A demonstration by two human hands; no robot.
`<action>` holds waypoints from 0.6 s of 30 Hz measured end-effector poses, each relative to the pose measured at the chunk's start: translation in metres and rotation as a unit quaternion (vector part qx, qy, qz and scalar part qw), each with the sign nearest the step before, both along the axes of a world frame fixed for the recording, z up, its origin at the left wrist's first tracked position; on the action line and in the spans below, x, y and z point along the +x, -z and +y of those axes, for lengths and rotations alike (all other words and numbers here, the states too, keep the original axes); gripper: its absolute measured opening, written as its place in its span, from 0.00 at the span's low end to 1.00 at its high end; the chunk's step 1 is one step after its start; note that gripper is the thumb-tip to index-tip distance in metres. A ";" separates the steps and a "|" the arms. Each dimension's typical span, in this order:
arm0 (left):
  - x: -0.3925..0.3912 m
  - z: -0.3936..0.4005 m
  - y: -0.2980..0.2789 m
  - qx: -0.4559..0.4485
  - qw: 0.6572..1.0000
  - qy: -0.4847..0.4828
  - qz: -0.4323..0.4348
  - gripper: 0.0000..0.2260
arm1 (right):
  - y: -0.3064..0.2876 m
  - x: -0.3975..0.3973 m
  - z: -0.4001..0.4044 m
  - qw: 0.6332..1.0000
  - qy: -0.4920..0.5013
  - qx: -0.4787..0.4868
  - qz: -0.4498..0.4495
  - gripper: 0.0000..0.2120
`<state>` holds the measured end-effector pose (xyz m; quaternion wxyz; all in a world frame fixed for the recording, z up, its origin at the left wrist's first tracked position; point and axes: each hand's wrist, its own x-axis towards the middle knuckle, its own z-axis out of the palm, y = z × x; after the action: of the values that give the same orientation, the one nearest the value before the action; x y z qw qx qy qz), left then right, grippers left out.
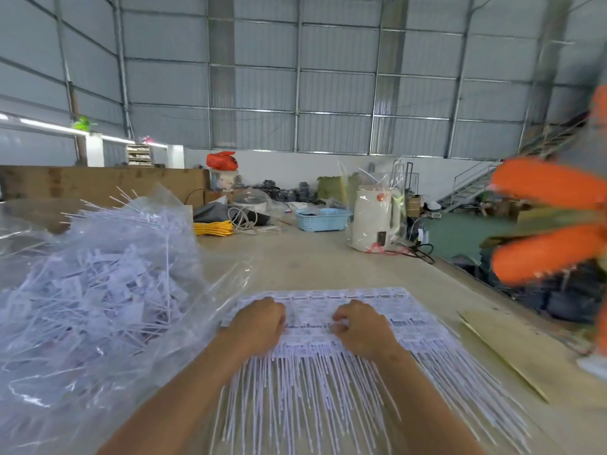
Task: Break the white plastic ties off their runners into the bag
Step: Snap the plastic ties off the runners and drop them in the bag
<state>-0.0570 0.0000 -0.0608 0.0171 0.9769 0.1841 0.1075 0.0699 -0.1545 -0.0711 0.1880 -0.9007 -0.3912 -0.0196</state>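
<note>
A stack of white plastic ties on their runners (371, 307) lies flat on the table in front of me, tails fanning toward me. My left hand (258, 326) and my right hand (359, 326) sit side by side on the stack's tag row, fingers curled into the ties. To the left, a large clear plastic bag (108, 316) lies open, heaped with loose broken-off white ties (98, 277).
A cardboard sheet (525, 353) lies at the right of the table (315, 264). Farther back stand a white kettle (372, 221), a blue basket (323, 219) and yellow cable (213, 228). A blurred orange-gloved hand (548, 221) fills the right edge.
</note>
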 end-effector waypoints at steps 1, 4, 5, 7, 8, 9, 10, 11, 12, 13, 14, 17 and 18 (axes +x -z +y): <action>0.001 0.004 0.004 -0.022 0.999 0.009 -0.035 0.02 | 0.000 0.000 0.000 1.000 -0.003 0.001 0.004 0.14; 0.003 0.009 0.014 -0.070 0.992 0.023 -0.103 0.03 | -0.001 -0.004 0.002 1.000 0.015 -0.003 -0.008 0.12; 0.003 0.008 0.016 -0.071 0.988 0.026 -0.135 0.04 | -0.001 -0.006 0.003 1.000 0.028 -0.002 -0.012 0.10; 0.000 0.004 0.017 -0.071 0.967 0.035 -0.242 0.06 | -0.001 -0.006 0.003 0.998 0.058 0.008 -0.013 0.09; -0.002 0.002 0.015 -0.072 0.951 0.042 -0.298 0.06 | -0.002 -0.005 0.002 0.997 0.072 0.021 -0.009 0.10; -0.005 0.000 0.013 -0.071 0.935 0.051 -0.343 0.05 | -0.002 -0.005 0.001 0.996 0.083 0.036 -0.002 0.12; -0.006 -0.002 0.011 -0.067 0.924 0.059 -0.371 0.04 | -0.002 -0.005 -0.001 0.994 0.093 0.051 0.003 0.13; -0.008 -0.003 0.010 -0.065 0.920 0.065 -0.382 0.03 | -0.001 -0.004 -0.003 0.993 0.102 0.061 0.008 0.14; -0.010 -0.003 0.010 -0.066 0.919 0.067 -0.383 0.03 | 0.000 -0.005 -0.004 0.991 0.110 0.073 0.012 0.14; -0.011 -0.003 0.009 -0.073 0.923 0.059 -0.373 0.03 | 0.001 -0.003 -0.005 0.989 0.117 0.084 0.013 0.12; -0.012 -0.003 0.009 -0.076 0.925 0.047 -0.368 0.04 | 0.002 -0.003 -0.005 0.988 0.122 0.093 0.013 0.08; -0.006 0.001 0.006 -0.149 0.910 -0.024 -0.387 0.09 | 0.000 -0.007 -0.004 0.989 0.124 0.078 0.010 0.17; -0.002 0.004 0.003 -0.167 0.908 -0.050 -0.380 0.08 | 0.001 -0.008 -0.003 0.991 0.121 0.064 0.006 0.18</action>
<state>-0.0593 0.0037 -0.0638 0.2436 0.8345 0.2271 0.4390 0.0615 -0.1571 -0.0722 0.2442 -0.9274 -0.2765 -0.0619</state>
